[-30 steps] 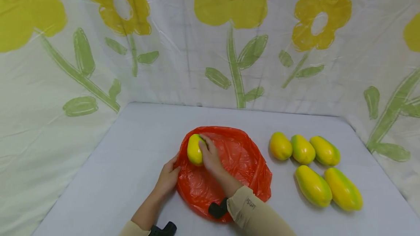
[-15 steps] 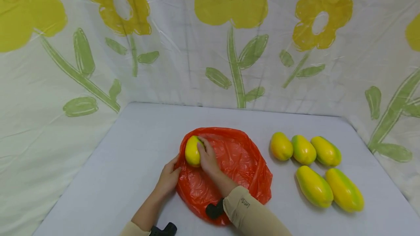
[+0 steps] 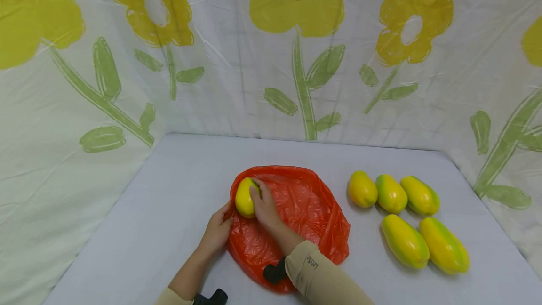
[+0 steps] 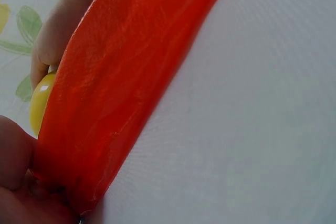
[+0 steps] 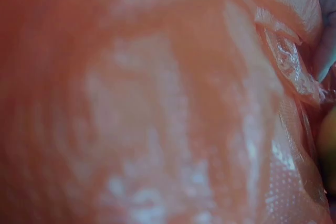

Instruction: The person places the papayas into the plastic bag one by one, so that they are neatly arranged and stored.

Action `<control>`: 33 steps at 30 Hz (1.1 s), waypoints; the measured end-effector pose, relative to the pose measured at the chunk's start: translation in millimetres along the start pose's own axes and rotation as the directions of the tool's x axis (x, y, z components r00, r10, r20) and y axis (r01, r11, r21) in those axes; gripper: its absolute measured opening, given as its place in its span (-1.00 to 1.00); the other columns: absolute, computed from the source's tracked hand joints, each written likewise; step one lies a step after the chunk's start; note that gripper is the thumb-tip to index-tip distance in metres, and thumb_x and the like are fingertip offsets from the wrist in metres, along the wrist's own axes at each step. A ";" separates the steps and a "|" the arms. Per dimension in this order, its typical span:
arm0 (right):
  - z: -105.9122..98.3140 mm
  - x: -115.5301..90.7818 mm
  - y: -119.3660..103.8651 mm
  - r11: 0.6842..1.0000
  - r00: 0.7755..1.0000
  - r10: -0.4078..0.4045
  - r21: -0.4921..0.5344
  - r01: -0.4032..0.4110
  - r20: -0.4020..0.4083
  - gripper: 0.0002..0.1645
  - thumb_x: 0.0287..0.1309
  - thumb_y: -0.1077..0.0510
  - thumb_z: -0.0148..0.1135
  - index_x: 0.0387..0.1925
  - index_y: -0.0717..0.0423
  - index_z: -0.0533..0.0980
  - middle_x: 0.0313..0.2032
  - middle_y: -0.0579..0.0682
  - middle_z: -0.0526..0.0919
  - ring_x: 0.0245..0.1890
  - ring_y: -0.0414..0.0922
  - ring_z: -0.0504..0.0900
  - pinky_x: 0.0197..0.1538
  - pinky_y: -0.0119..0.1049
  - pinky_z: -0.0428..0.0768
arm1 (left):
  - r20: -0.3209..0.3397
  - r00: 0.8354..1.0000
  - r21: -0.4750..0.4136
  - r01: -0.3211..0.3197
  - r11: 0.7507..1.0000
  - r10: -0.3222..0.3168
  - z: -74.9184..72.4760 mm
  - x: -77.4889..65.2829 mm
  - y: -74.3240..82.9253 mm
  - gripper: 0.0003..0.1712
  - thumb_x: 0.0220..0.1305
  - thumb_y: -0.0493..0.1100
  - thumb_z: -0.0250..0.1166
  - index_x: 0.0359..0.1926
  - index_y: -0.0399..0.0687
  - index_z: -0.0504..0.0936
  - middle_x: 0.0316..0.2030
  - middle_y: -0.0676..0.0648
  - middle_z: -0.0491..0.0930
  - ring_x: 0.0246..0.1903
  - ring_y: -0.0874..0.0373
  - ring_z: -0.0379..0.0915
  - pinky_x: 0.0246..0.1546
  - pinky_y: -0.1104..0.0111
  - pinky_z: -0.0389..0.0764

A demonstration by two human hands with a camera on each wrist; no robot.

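A red plastic bag (image 3: 305,206) lies spread on the table with its mouth facing up. At its left rim my left hand (image 3: 217,232) grips the plastic; the left wrist view shows thumb and fingers pinching the bag's edge (image 4: 105,103). My right hand (image 3: 267,208) holds a yellow-green papaya (image 3: 244,197) inside the bag's mouth, close to that left rim. In the left wrist view only a sliver of the papaya (image 4: 39,106) shows past the bag. Blurred red plastic (image 5: 157,103) fills most of the right wrist view.
Right of the bag rest several more papayas: a back row with an upright-looking one (image 3: 362,189), and a front pair including a long one (image 3: 405,241). The white table (image 3: 178,178) meets a flower-printed cloth (image 3: 237,84) behind.
My right hand has moved slightly left and toward me with the papaya, nearer the bag's left rim. The left hand keeps its grip in nearly the same place.
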State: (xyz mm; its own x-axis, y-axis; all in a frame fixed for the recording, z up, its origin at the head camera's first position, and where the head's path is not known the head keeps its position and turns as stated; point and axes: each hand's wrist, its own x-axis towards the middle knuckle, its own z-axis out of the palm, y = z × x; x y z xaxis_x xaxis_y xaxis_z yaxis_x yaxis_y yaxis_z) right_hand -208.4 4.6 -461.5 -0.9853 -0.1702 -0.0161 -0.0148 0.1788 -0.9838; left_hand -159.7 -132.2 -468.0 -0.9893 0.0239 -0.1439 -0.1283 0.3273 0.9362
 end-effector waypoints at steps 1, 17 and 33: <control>-0.2 0.0 -0.2 1.000 1.000 -0.009 -0.014 0.009 0.002 -0.44 0.37 -0.10 -0.18 0.32 -0.02 0.18 0.17 0.04 0.36 0.08 0.00 0.37 0.13 0.06 0.48 | 0.002 1.000 -0.002 0.005 1.000 -0.005 0.2 -0.1 0.0 -0.40 0.35 -0.27 -0.10 0.40 -0.13 0.11 0.37 -0.16 0.19 0.37 -0.10 0.06 0.24 0.06 0.32; -0.8 -2.4 -3.5 0.999 0.999 0.032 0.012 -0.032 0.013 -0.46 0.37 -0.10 -0.17 0.31 -0.06 0.18 0.15 0.03 0.36 0.08 0.01 0.36 0.10 0.05 0.50 | 0.011 1.000 0.012 0.010 1.000 -0.011 0.5 -1.8 0.3 -0.39 0.34 -0.27 -0.07 0.41 -0.12 0.11 0.37 -0.15 0.19 0.37 -0.11 0.08 0.20 0.07 0.37; 0.9 -3.4 -3.3 0.996 0.997 0.074 0.055 -0.074 0.003 -0.47 0.38 -0.10 -0.23 0.33 -0.13 0.16 0.18 0.02 0.33 0.10 0.02 0.34 0.12 0.09 0.46 | 0.010 1.000 0.015 0.009 1.000 -0.009 -0.2 -1.8 2.6 -0.41 0.33 -0.31 -0.10 0.39 -0.18 0.13 0.36 -0.20 0.21 0.36 -0.13 0.08 0.25 0.04 0.29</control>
State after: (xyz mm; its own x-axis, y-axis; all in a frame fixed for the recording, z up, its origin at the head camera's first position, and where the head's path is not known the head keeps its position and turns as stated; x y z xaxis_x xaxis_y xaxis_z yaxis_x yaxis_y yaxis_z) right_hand -204.8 3.8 -458.3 -0.9832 -0.1590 -0.0892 0.0675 0.1373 -0.9882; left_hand -158.3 -131.5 -465.2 -0.9873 0.0301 -0.1559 -0.1364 0.3412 0.9300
